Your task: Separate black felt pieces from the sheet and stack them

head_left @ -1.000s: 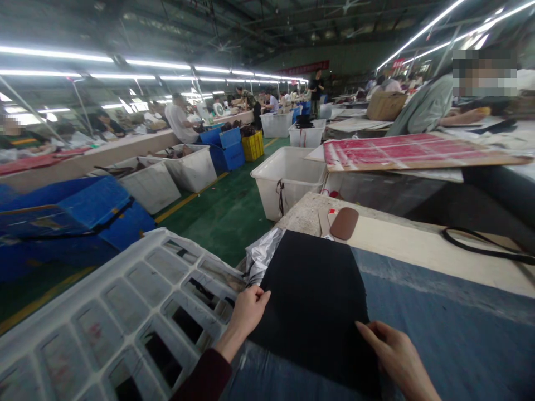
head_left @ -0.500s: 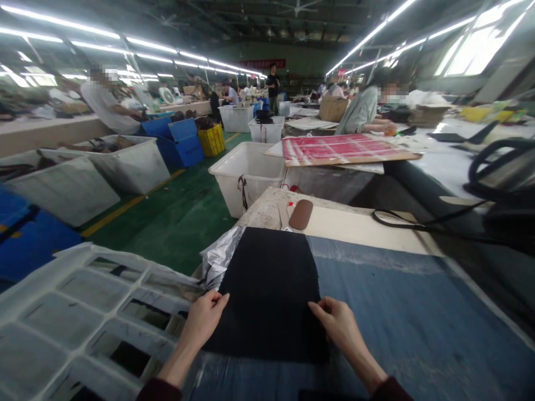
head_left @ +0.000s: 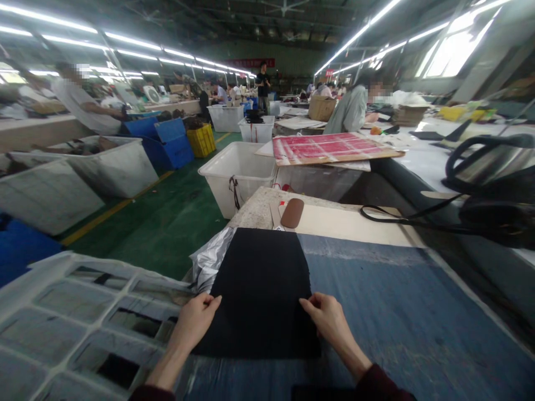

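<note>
A flat black sheet of material [head_left: 261,295] lies in front of me on the blue-grey table covering [head_left: 401,312]. My left hand [head_left: 196,320] pinches its left edge between thumb and fingertips. On the opposite edge, my right hand [head_left: 328,317] grips it in the same way, at about the same height. Beyond the sheet's far edge rests a brown rounded piece [head_left: 292,213] on a cream board [head_left: 334,224]. Crumpled silvery film [head_left: 212,259] sits against the sheet's far left side.
A whitish plastic grid tray [head_left: 90,334] stands at my left. Past the table are a white bin [head_left: 238,172] and a red-patterned board [head_left: 334,148]. A black strap [head_left: 401,220] crosses the right side. A co-worker [head_left: 349,111] sits farther back on the right.
The view has swung slightly, so the surroundings sit a little farther left. Both hands keep their hold on the black sheet, which lies nearly as before.
</note>
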Demonstrator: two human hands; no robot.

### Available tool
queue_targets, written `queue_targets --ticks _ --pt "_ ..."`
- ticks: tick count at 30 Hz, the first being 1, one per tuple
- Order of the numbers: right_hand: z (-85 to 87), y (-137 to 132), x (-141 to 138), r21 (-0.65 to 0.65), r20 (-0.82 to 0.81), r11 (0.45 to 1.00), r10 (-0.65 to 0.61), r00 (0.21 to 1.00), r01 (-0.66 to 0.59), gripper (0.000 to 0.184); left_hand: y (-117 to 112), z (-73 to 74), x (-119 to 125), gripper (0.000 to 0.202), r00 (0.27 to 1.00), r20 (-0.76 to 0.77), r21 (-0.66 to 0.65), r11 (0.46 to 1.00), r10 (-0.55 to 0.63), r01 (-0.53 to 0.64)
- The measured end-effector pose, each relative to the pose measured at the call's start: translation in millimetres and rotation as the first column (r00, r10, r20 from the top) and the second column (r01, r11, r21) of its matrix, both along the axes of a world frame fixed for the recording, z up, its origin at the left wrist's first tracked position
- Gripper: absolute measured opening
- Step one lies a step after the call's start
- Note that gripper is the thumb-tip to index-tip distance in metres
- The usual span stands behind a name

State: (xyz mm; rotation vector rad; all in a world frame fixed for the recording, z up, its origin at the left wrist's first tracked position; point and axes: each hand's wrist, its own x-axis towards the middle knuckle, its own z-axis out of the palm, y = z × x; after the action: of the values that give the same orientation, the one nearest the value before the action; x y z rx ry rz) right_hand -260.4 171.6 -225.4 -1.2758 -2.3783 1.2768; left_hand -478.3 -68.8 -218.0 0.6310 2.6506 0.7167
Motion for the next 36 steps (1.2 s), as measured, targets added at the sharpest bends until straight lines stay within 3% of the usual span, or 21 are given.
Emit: queue_targets --ticks 8,12,14,17,19,22,26,28,30,33,36 --pt "10.7 1 4 -0.033 -0.009 0.999 0.040 0.999 -0.040 0.032 0 17.6 4 0.039 0.995 -0.099 -0.196 0.980 0.004 -0.023" --pt "27.7 -3 31 -0.028 -0.042 0.999 0.027 0.999 -0.029 0.033 -15 26.6 13 0.039 0.957 -0.289 -0.252 0.963 0.015 -0.091" --pt "42.0 -19 55 0.000 -0.050 0.998 0.069 0.996 -0.069 0.029 -23 33.0 25 0.032 0.923 -0.384 -0.206 0.976 -0.015 -0.069" --pt "52.5 -65 94 0.041 0.020 0.963 0.266 0.964 -0.266 0.020 -31 39.9 52 0.026 0.919 -0.390 -0.090 0.995 -0.067 0.035" --pt "46.0 -101 114 0.126 0.115 0.920 0.357 0.927 -0.371 0.012 -31 41.2 75 0.024 0.941 -0.321 -0.018 0.994 -0.109 0.109" --pt "23.9 -142 127 0.320 0.271 0.848 0.345 0.898 -0.423 0.010 -25 38.2 111 0.022 0.969 -0.164 0.061 0.979 -0.185 0.197" --pt "1.8 -157 124 0.447 0.351 0.783 0.291 0.890 -0.433 0.014 -18 29.1 152 0.018 0.964 -0.001 0.128 0.956 -0.267 0.265" --pt "-0.2 -152 123 0.446 0.341 0.793 0.278 0.898 -0.415 0.017 -17 25.0 168 0.014 0.954 0.050 0.168 0.944 -0.295 0.283" --pt "2.7 -144 124 0.397 0.297 0.840 0.265 0.917 -0.371 0.018 -15 22.8 182 0.010 0.939 0.094 0.208 0.929 -0.331 0.307" --pt "11.7 -130 128 0.214 0.168 0.938 0.239 0.956 -0.272 0.016 -11 23.1 201 0.009 0.914 0.119 0.241 0.904 -0.388 0.352" --pt "18.6 -120 131 -0.019 0.047 0.985 0.170 0.984 -0.170 0.013 -6 23.8 217 0.016 0.888 0.091 0.196 0.883 -0.450 0.428"
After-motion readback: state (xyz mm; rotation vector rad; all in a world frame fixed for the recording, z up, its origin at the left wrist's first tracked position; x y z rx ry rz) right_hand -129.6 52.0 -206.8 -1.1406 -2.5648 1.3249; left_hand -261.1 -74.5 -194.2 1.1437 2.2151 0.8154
